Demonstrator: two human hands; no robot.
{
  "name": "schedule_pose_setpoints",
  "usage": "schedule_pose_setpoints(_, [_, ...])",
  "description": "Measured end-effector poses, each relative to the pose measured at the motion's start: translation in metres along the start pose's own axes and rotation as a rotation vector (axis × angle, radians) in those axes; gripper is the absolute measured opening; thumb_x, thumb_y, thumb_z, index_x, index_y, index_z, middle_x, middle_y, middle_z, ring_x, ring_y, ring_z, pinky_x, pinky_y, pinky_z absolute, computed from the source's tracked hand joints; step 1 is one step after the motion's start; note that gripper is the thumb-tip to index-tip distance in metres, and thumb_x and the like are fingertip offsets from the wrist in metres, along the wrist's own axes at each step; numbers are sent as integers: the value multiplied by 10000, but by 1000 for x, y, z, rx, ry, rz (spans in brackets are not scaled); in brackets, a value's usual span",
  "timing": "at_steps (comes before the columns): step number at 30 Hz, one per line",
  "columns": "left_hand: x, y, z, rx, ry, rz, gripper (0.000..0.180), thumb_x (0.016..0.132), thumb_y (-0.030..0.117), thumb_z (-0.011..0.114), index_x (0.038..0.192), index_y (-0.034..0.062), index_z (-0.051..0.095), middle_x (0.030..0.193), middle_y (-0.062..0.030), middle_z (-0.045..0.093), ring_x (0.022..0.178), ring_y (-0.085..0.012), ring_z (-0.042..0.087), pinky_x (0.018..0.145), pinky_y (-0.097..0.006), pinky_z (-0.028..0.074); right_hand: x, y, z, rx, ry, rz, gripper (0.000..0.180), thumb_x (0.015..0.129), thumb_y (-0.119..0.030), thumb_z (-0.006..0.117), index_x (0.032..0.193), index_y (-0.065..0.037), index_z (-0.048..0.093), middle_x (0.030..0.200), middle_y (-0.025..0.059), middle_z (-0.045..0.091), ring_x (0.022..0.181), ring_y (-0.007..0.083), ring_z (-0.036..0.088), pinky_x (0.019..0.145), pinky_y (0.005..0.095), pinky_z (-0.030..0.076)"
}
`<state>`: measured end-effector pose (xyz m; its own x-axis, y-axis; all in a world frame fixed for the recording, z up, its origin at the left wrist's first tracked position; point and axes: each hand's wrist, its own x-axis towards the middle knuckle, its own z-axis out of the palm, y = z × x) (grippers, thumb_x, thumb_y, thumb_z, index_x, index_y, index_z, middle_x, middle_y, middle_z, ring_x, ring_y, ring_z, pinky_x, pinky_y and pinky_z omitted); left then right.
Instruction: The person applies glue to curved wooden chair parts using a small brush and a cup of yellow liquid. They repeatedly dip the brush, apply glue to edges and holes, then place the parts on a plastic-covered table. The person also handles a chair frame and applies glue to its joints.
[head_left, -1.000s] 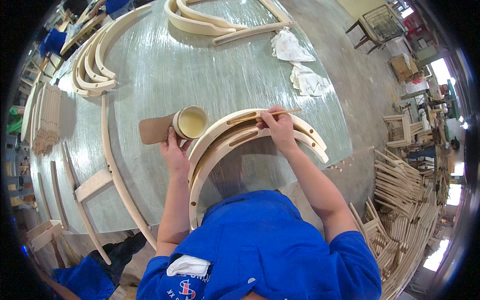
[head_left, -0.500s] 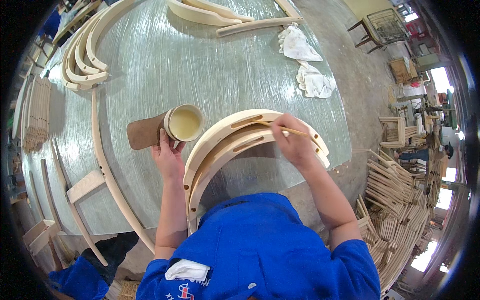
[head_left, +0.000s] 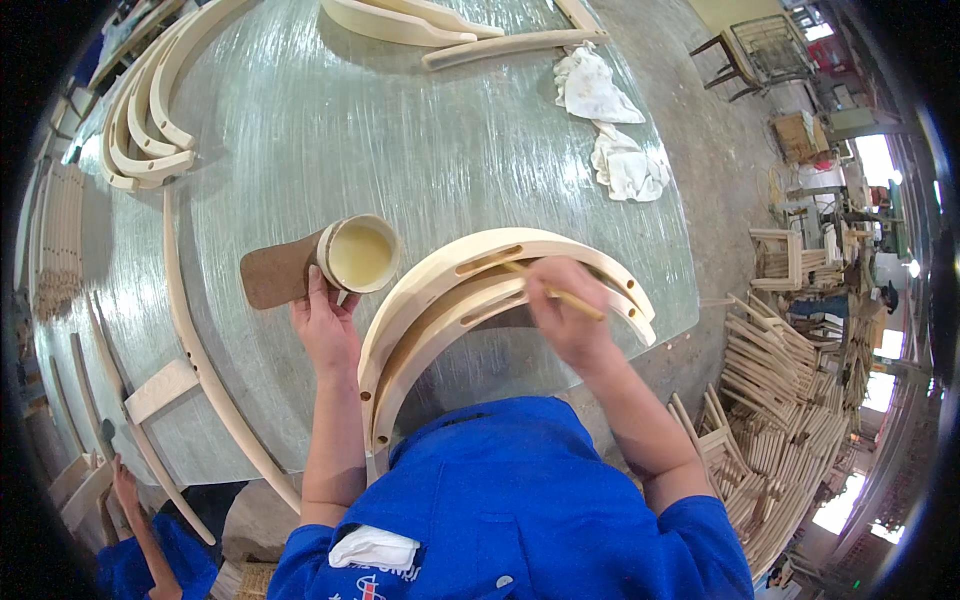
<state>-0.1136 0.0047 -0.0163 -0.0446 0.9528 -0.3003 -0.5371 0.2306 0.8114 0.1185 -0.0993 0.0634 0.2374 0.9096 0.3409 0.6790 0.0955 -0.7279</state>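
Workshop bench (head_left: pixel 420 130), pale and streaked, with a concrete floor to the right.

Item 1: two curved wooden rails (head_left: pixel 470 290), stacked as an arch at the near edge of the bench, slots cut along their upper faces.

Item 2: right hand (head_left: pixel 570 315), fingers closed round a thin wooden stick (head_left: pixel 560 292); the stick's far end lies at a slot in the upper rail.

Item 3: left hand (head_left: pixel 325 330), fingers loosely curled, fingertips touching the near side of a cup.

Item 4: cup (head_left: pixel 358 254), round, filled with pale yellowish liquid, standing on a brown board (head_left: pixel 275 275) just left of the rails.

Item 5: two crumpled white rags (head_left: pixel 610 130), far right of the bench, well apart from the hands.

Item 6: further curved rails (head_left: pixel 145 120), nested at the far left corner; one long bent rail (head_left: pixel 200 360) runs down the left side.

Item 7: heap of wooden chair parts (head_left: pixel 780 400) on the floor, right.

Item 8: another person's hand (head_left: pixel 125 485), lower left, beside the bench edge.
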Motion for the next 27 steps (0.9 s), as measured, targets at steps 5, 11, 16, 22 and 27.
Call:
schedule_pose_setpoints(5, [-2, 3, 1, -4, 2, 10, 219, 945, 171, 456, 1149, 101, 497, 1100, -35, 584, 970, -135, 587, 721, -318, 546, -3, 4, 10, 27, -67, -158, 90, 734, 4, 606, 768, -34, 531, 721, 126, 552, 675, 290, 571, 579, 348, 457])
schedule_pose_setpoints(11, [-12, 7, -3, -5, 21, 55, 207, 943, 168, 464, 1131, 93, 508, 1082, -39, 588, 952, -133, 588, 701, -299, 545, -5, 16, -27, -135, 8, 6, 88, 807, -50, 599, 766, -23, 525, 676, 130, 544, 633, 293, 565, 570, 346, 451])
schedule_pose_setpoints(16, [-25, 7, 5, 59, -9, 129, 186, 936, 164, 484, 1098, 87, 532, 1034, -23, 588, 904, -108, 577, 688, -276, 540, -9, 16, -37, -182, 5, 73, 80, 814, -58, 603, 795, -22, 535, 693, 139, 556, 638, 280, 575, 579, 329, 451])
schedule_pose_setpoints(22, [-48, 6, 17, 161, -92, 206, 198, 927, 158, 503, 1096, 61, 539, 995, -17, 584, 881, -92, 562, 686, -259, 532, -18, -16, -36, 572, 108, 180, 75, 855, -65, 577, 831, -14, 526, 728, 68, 600, 664, 147, 589, 631, 264, 474])
schedule_pose_setpoints(27, [-80, 10, 40, 209, -252, 238, 197, 927, 135, 496, 1101, 52, 537, 999, -17, 582, 871, -87, 563, 699, -270, 521, -23, -12, -23, 736, 60, 245, 118, 884, -114, 549, 855, -4, 518, 736, 67, 602, 682, 109, 581, 644, 248, 485])
